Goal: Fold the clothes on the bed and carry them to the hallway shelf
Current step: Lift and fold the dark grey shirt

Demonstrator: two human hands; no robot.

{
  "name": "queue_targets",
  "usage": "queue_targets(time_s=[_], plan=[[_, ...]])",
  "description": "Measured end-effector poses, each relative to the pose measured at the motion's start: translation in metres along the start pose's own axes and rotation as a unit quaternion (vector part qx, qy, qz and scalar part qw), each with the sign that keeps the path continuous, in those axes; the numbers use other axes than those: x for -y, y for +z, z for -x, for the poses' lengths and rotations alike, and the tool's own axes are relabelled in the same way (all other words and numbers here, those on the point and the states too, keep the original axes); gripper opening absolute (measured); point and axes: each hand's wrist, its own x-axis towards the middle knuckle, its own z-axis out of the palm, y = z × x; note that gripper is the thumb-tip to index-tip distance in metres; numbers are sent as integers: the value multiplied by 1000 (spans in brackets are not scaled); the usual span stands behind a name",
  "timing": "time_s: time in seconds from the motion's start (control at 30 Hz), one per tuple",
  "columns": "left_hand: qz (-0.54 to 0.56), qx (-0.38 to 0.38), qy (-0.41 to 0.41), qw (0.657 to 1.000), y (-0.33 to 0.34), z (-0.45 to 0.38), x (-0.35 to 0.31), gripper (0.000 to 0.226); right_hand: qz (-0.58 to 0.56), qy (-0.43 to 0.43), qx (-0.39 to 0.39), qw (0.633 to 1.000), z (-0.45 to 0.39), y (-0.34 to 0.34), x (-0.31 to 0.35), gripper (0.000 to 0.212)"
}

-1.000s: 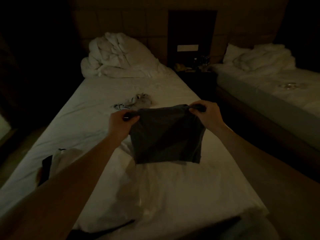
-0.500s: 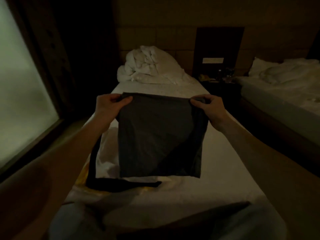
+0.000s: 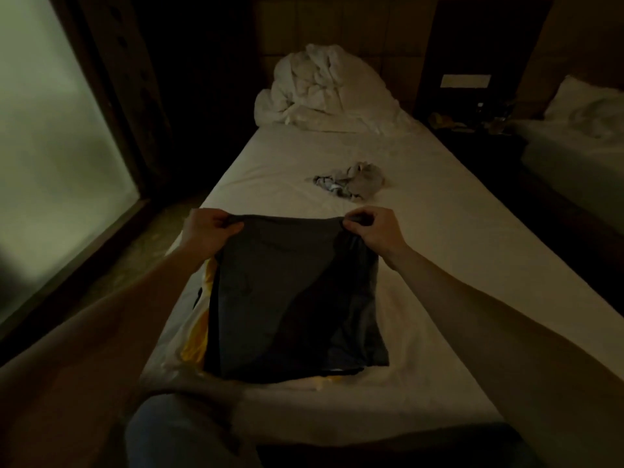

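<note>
A dim bedroom holds a long bed point(image 3: 439, 251) with a pale sheet, running away from the camera toward a dark panelled headboard wall. On the far left a large frosted window point(image 3: 50, 146) glows faintly. At the near left edge of the bed, a white and yellow garment point(image 3: 197, 324) pokes out from under a dark grey garment point(image 3: 290, 298) that is spread over it in a rough square. The left hand point(image 3: 207, 233) pinches the far left corner of the dark grey garment, thumb over the cloth and fingers curled beneath. The right hand point(image 3: 369, 231) clamps the far right corner the same way, fingers bunched tight on the fabric, so the far edge is stretched taut between both hands. Farther up the middle of the bed lies a small crumpled grey garment point(image 3: 353, 180), well apart from the hands. A heaped white duvet point(image 3: 324, 92) sits at the far end. On the right, a dark nightstand point(image 3: 472, 130) with small unclear items stands between this bed and a second bed point(image 3: 580, 136).
</note>
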Motion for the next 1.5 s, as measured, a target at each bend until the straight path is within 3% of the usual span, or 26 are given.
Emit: queue_targets(time_s=[0.17, 0.3, 0.37, 0.43, 0.53, 0.63, 0.77, 0.9, 1.03, 1.5], plan=[[-59, -5, 4, 998, 40, -30, 32, 19, 85, 6, -10, 996, -37, 23, -29, 17], [-157, -43, 58, 985, 61, -33, 38, 31, 184, -25, 9, 983, -40, 44, -49, 26], [-229, -65, 130, 963, 72, -26, 32, 35, 226, -89, 11, 970, -30, 55, -56, 36], [-300, -55, 221, 926, 89, -11, 23, 38, 274, -143, 72, 948, -13, 66, -59, 56], [-406, 69, 257, 874, 120, 15, 21, 60, 399, -171, 187, 881, 12, 77, -65, 94], [-460, 116, 218, 853, 131, 23, 43, 77, 468, -159, 198, 846, 18, 77, -78, 89], [-492, 104, 220, 836, 121, 11, 65, 85, 478, -134, 195, 846, 14, 67, -89, 74], [-527, 87, 222, 816, 119, -8, 52, 78, 457, -98, 182, 865, -3, 58, -92, 83], [-502, 69, 251, 825, 137, -34, 25, 73, 419, -37, 136, 897, -45, 39, -94, 70], [-433, 103, 216, 869, 289, -179, 0, 81, 467, 18, 139, 873, -230, 23, -178, 64]])
